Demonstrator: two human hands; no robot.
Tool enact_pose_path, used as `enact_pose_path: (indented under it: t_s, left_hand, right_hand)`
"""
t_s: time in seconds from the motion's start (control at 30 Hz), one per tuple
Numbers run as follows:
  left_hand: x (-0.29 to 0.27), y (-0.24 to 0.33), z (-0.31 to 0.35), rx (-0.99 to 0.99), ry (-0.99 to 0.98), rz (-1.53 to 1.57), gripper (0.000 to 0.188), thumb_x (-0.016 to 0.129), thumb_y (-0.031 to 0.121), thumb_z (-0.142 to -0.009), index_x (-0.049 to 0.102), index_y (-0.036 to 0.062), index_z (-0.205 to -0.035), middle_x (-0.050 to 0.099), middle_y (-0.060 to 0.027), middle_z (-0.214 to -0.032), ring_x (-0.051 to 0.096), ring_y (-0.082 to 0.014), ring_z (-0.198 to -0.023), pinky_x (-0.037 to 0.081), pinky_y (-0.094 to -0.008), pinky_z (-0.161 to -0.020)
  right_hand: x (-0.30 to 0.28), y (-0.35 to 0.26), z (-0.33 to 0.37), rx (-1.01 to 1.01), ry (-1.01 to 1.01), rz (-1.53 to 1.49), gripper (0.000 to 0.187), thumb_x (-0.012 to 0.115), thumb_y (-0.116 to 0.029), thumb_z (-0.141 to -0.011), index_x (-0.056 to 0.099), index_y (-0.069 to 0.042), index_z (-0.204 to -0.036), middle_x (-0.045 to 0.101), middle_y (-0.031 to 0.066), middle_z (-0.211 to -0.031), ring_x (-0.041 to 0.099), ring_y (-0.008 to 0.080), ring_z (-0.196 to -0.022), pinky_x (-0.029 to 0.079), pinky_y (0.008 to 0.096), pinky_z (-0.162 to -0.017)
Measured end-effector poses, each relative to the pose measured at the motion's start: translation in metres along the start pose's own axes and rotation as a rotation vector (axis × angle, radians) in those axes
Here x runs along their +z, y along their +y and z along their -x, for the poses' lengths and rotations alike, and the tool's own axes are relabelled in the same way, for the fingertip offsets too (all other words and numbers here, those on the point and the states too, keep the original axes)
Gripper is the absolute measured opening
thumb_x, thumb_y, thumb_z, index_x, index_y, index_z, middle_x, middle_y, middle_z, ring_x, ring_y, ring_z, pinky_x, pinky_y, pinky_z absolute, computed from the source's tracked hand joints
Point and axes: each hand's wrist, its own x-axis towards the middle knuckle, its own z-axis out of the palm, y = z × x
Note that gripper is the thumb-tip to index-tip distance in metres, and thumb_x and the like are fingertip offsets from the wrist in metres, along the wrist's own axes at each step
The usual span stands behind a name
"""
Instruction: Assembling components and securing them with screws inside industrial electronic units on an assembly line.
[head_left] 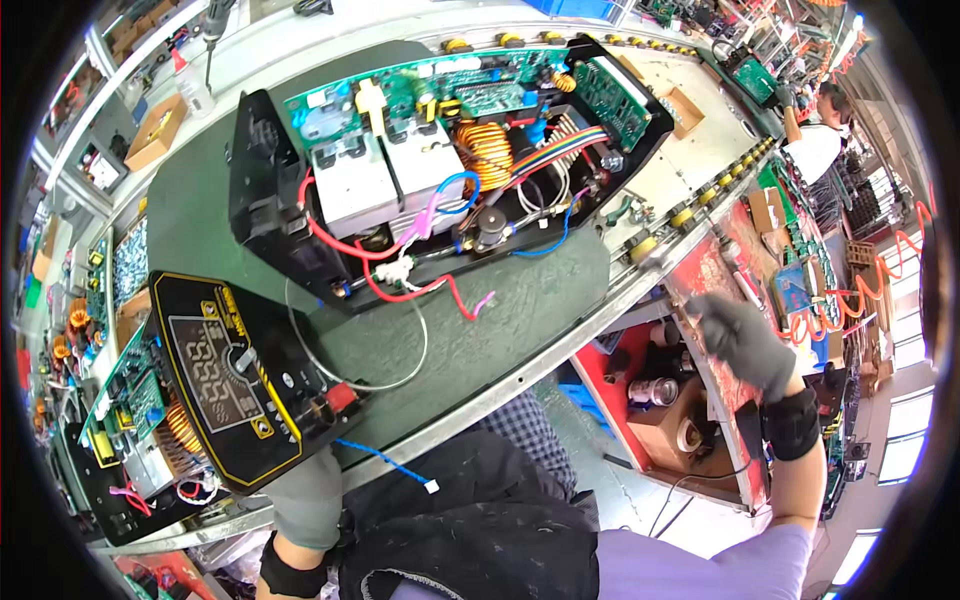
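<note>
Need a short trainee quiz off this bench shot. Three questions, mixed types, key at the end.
1. Which thing is the left hand at?
A) a copper coil
B) the black front panel with yellow trim
C) a cardboard box

2. True or false: the right hand is apart from the open chassis.

3. Fill in: the blue cable beside the left hand ends in a ____ connector.

Key:
1. B; the hand is at the panel's near edge, fingers hidden.
2. True; it is off to the right, by the red bench.
3. White.
</note>
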Motion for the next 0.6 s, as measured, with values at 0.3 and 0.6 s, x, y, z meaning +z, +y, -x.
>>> enact_pose_path:
  t_s: [0.3,0.6]
  left_hand:
    - [-0.005,-0.001,-0.005,0.027,-0.022,0.05,0.033,0.069,0.009,-0.078,0.067,0.0067,-0.111,0.065,-0.0128,-0.111,0.06,-0.0356,-0.106,0.045,-0.0474,-0.095]
    - [0.004,-0.009,0.0,-0.037,-0.055,0.401,0.04,0.066,0.004,-0.074,0.066,0.007,-0.114,0.064,-0.0138,-0.111,0.06,-0.0368,-0.106,0.045,-0.0497,-0.094]
  right_hand:
    - [-0.052,0.171,-0.047,0.702,0.627,0.878,0.045,0.066,-0.017,-0.086,0.055,-0.01,-0.129,0.063,0.0193,-0.116,0.063,0.0379,-0.1,0.051,0.0463,-0.085]
    - [0.075,-0.082,-0.159,-0.632,0.57,1.04,0.018,0.059,-0.018,-0.078,0.064,-0.011,-0.093,0.057,0.0034,-0.095,0.054,0.0205,-0.09,0.04,0.0355,-0.074]
